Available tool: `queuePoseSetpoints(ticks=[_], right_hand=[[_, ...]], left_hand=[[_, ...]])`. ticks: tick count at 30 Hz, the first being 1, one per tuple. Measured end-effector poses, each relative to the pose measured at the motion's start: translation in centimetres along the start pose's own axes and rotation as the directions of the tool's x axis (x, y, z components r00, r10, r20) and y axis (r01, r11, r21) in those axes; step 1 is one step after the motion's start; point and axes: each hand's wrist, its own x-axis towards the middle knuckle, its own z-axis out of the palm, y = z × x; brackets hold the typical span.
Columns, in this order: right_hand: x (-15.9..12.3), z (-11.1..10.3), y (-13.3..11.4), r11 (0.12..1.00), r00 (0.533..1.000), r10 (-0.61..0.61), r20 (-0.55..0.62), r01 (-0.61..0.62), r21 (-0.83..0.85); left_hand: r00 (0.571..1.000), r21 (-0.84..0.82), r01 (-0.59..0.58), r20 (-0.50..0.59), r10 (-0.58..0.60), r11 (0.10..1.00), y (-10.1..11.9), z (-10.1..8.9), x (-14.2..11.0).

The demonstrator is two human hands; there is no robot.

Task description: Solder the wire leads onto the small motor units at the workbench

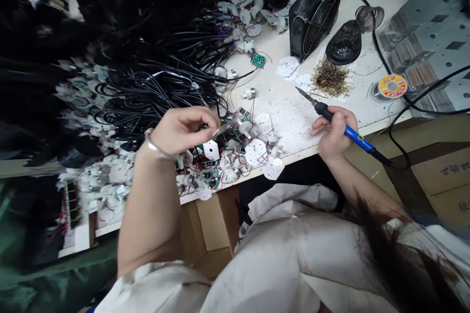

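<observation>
- While a blue-handled soldering iron point(348, 132) is gripped pen-fashion by the right hand point(334, 132), its fingers are pressed together around the handle, and its tip is pointed toward 10 o'clock, just above a white workbench point(293, 124).
- Slim metal tweezers point(222, 130) are pinched between the fingertips of the left hand point(183, 129), and a silver bangle point(156, 147) is worn on that wrist.
- White perforated discs point(255, 151) with wired components are heaped at the bench edge, at 7 o'clock from the view's centre, directly beneath the tweezers.
- A green circuit board point(258, 60) is placed at 12 o'clock, beside masses of black cables point(147, 93) at 10 o'clock.
- A black fan point(316, 14), a coiled tip cleaner point(369, 17) and a solder spool point(392, 85) are set at 1 to 2 o'clock.
</observation>
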Motion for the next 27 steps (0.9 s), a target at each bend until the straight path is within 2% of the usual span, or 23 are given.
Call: queuePoseSetpoints(ticks=[2, 6, 8, 10, 13, 15, 18, 21, 24, 27], right_hand=[[-0.2, 0.1, -0.2, 1.000, 1.000, 0.006, 0.016, -0.006, 0.013], [-0.5, 0.2, -0.4, 0.999, 0.999, 0.016, 0.049, -0.018, 0.042], [-0.5, 0.2, -0.3, 0.999, 0.999, 0.016, 0.051, -0.018, 0.043], [-0.6, 0.2, -0.3, 0.999, 0.999, 0.016, 0.044, -0.018, 0.043], [-0.6, 0.4, -0.3, 0.999, 1.000, -0.004, 0.011, 0.003, 0.048], [-0.7, 0.5, -0.3, 0.998, 0.999, -0.034, -0.003, 0.034, 0.048], [-0.7, 0.6, -0.2, 0.995, 0.995, -0.089, -0.031, 0.091, 0.034], [-0.7, 0.6, -0.3, 0.993, 0.991, -0.115, -0.065, 0.116, 0.024], [-0.6, 0.5, -0.4, 0.995, 0.994, -0.096, -0.059, 0.098, 0.033], [-0.7, 0.5, -0.6, 0.997, 0.996, -0.078, -0.031, 0.079, 0.023]], left_hand=[[0.999, 0.110, 0.037, 0.020, -0.040, 0.993, -0.9, -0.3, -1.5], [0.988, 0.357, 0.146, -0.092, -0.120, 0.923, -2.7, 0.2, -3.0], [0.986, 0.449, 0.160, -0.111, -0.123, 0.879, -2.6, 0.3, -2.9], [0.988, 0.541, 0.138, -0.131, -0.078, 0.830, -1.6, 0.4, -1.9], [0.987, 0.664, 0.071, -0.154, 0.043, 0.744, 0.6, 1.7, 1.9], [0.990, 0.688, 0.030, -0.118, 0.072, 0.725, 2.0, 3.9, 6.1], [0.998, 0.677, 0.043, -0.063, 0.000, 0.735, 3.1, 8.2, 13.2], [0.985, 0.718, 0.171, -0.125, -0.116, 0.675, 3.0, 11.3, 19.0], [0.965, 0.728, 0.261, -0.197, -0.172, 0.634, 2.2, 12.0, 22.1], [0.955, 0.691, 0.293, -0.240, -0.173, 0.661, 1.2, 11.0, 22.6]])
